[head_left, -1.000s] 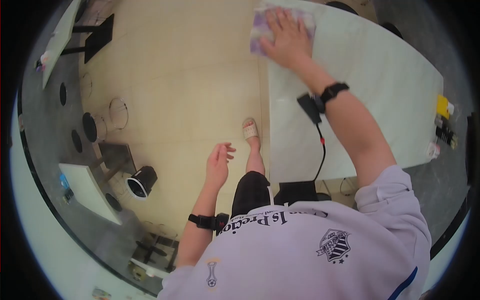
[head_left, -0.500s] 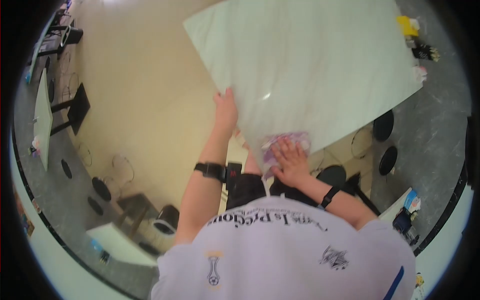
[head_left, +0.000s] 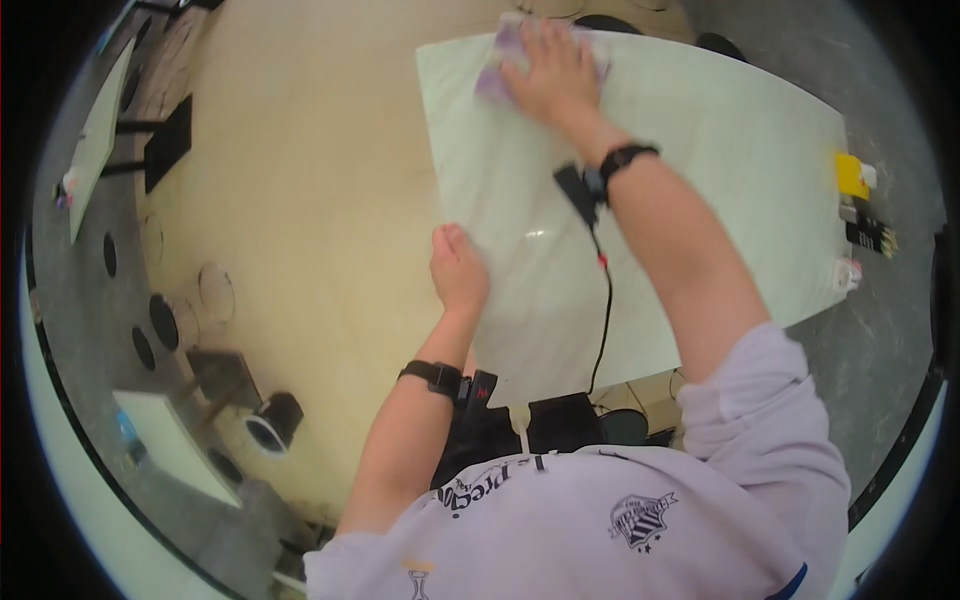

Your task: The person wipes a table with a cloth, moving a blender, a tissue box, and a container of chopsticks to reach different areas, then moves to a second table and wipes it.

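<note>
My right hand [head_left: 558, 80] lies flat on a purple-and-white patterned cloth [head_left: 494, 86], fingers spread. It presses the cloth against the white tabletop [head_left: 520, 310] close to the far left corner. Part of the cloth is hidden beneath the palm. At the near left edge of the same tabletop, my left hand [head_left: 460, 272] is closed with its fingers curled round the rim. Each wrist has a black band with a small black device; a black cable [head_left: 607, 320] runs from the right one back toward my body.
Along the tabletop's right end are a yellow item [head_left: 852, 176], a black holder with pale sticks [head_left: 868, 235] and a small white-and-pink item [head_left: 848, 274]. Other white tables [head_left: 178, 447] stand at the left. A dark bin [head_left: 274, 422] is on the floor, and round black stools [head_left: 163, 320] stand around.
My right hand and the cloth have gone from the near corner to the far edge of the tabletop. My view has turned, and my left hand still sits at the left edge.
</note>
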Available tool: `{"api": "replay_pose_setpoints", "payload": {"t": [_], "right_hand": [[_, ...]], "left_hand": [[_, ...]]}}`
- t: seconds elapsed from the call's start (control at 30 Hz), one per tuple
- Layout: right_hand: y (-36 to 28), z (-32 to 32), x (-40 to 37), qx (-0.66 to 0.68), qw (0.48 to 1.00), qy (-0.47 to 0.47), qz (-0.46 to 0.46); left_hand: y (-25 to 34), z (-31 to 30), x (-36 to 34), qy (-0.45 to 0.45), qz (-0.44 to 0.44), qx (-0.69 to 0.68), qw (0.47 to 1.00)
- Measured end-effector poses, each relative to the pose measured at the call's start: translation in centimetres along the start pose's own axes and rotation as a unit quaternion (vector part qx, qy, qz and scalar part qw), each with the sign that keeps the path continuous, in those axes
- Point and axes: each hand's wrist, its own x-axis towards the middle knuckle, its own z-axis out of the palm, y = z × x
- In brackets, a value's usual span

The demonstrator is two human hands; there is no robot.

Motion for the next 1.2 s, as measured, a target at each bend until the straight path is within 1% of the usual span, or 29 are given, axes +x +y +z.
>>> {"api": "replay_pose_setpoints", "payload": {"t": [0.03,0.07,0.1,0.13,0.17,0.2,0.23,0.3,0.33,0.4,0.43,0.5,0.53,0.6,0.63,0.73,0.8,0.83,0.9,0.97,1.03,1.1,1.13,1.17,1.2], "right_hand": [[-0.1,0.1,1.6,-0.001,1.0,-0.003,0.006],[-1.0,-1.3,1.7,0.009,1.0,-0.015,-0.002],[-1.8,-3.9,1.8,0.041,0.997,-0.068,0.015],[-2.0,-5.5,1.1,0.069,0.99,-0.118,0.035],[-1.6,-4.7,-0.5,0.068,0.99,-0.118,0.035],[-1.0,-3.4,-2.6,0.027,0.997,-0.078,0.007],[-0.3,-2.3,-4.9,-0.016,0.999,-0.038,-0.015],[-0.5,-4.6,-12.3,0.048,0.998,-0.024,-0.028],[-0.8,-6.4,-16.2,0.057,0.997,-0.057,-0.015],[-2.1,-10.0,-25.4,0.075,0.99,-0.122,0.016],[-2.3,-11.4,-29.3,0.079,0.986,-0.145,0.032],[-3.5,-13.8,-37.1,0.074,0.979,-0.175,0.078],[-3.8,-14.5,-40.9,0.079,0.976,-0.185,0.086],[-3.5,-14.5,-44.5,0.082,0.975,-0.182,0.097],[-3.5,-14.3,-45.2,0.078,0.978,-0.167,0.096],[-3.6,-14.2,-43.8,0.074,0.981,-0.144,0.107],[-2.9,-14.0,-39.9,0.069,0.983,-0.135,0.108],[-2.8,-13.9,-37.6,0.071,0.981,-0.136,0.119],[-1.5,-12.6,-32.3,0.067,0.981,-0.133,0.123],[0.2,-10.6,-26.8,0.044,0.991,-0.068,0.106],[2.3,-8.3,-20.5,0.03,0.994,-0.057,0.09],[4.4,-6.2,-13.7,0.017,0.996,-0.045,0.076],[5.2,-5.6,-10.2,0.017,0.995,-0.051,0.082],[6.0,-5.0,-6.5,0.018,0.995,-0.055,0.086],[7.0,-3.9,-3.1,0.022,0.996,-0.061,0.069]], "left_hand": [[0.7,-0.4,-0.2,0.009,-0.014,0.009,1.0],[1.8,-0.7,-0.3,-0.002,-0.044,0.02,0.999],[2.2,-0.8,-0.3,-0.015,-0.069,0.028,0.997],[1.9,-0.7,-0.6,-0.016,-0.075,0.031,0.997],[1.6,-0.3,-0.6,0.001,-0.065,0.037,0.997],[1.6,0.0,-0.3,0.016,-0.049,0.042,0.998],[1.3,0.2,-0.1,0.009,-0.04,0.041,0.998],[0.8,0.6,0.0,0.037,-0.026,0.061,0.997],[1.1,0.5,0.2,0.024,-0.015,0.061,0.998],[1.5,-0.2,0.0,-0.003,-0.032,0.051,0.998],[1.6,0.1,0.4,-0.014,-0.02,0.051,0.998],[1.0,0.0,-0.2,0.01,-0.001,0.035,0.999],[1.2,0.0,-0.3,0.004,0.009,0.033,0.999],[2.1,-0.1,0.2,0.009,-0.033,0.036,0.999],[2.0,-0.1,0.4,0.007,-0.023,0.033,0.999],[0.6,1.1,0.6,0.013,-0.018,0.023,0.999],[0.2,1.3,0.7,0.044,-0.015,0.056,0.997],[-0.2,1.1,0.7,0.045,-0.016,0.048,0.998],[-0.3,1.2,0.8,0.032,-0.017,0.057,0.998],[0.9,0.6,0.2,0.03,-0.04,0.063,0.997],[1.8,0.2,-0.1,0.031,-0.071,0.071,0.994],[1.8,-0.2,0.0,0.003,-0.077,0.085,0.993],[1.5,-0.3,-0.2,0.013,-0.091,0.083,0.992],[1.3,-0.1,-0.1,0.029,-0.067,0.109,0.991],[1.1,0.2,-0.3,0.044,-0.044,0.137,0.989]]}}
